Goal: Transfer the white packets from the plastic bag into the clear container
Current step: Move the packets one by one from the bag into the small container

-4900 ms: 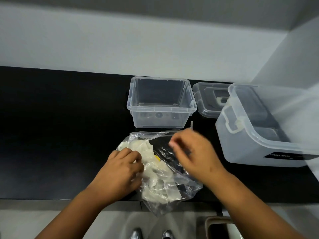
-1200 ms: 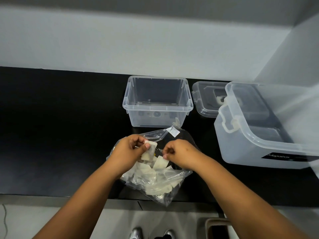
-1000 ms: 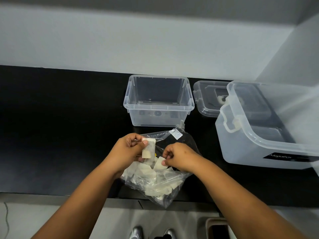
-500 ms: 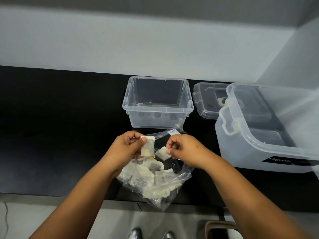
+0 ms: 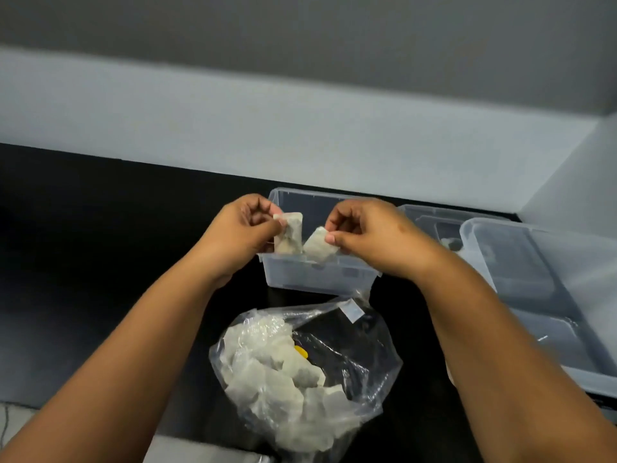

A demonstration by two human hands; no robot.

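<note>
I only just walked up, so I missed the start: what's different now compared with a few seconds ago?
Both hands went into the plastic bag, each pinched out one white packet, then lifted away toward the small clear container. Now the left hand holds a packet and the right hand another over its near rim, neither yet released. The bag, the container, the loose lid and the big bin stayed put.

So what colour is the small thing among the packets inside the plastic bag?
Yellow, seen in the head view.

Black counter (image 5: 100,262) left of clear container (image 5: 317,279) lies bare; large storage bin (image 5: 551,295) crowds right, plastic bag (image 5: 367,369) near.
</note>
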